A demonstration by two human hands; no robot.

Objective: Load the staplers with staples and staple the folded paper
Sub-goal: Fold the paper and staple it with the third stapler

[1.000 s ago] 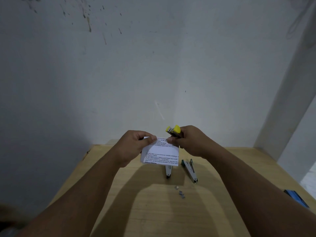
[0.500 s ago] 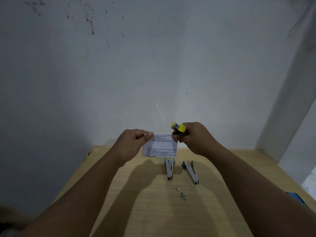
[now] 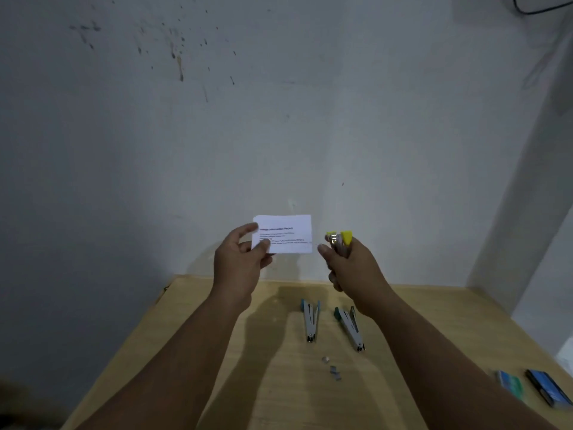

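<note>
Yellow stapler [image 3: 340, 242] sits clamped in my right grip [image 3: 352, 268], just beside the folded paper [image 3: 283, 234] pinched in my left grip [image 3: 240, 262]; I'd seat the paper's edge fully before squeezing.

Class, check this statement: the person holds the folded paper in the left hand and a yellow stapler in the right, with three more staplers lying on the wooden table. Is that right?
Not quite. The head view shows two staplers on the wooden table, one beside the other, not three. The rest stands: folded paper in the left hand, yellow stapler in the right hand.
</note>
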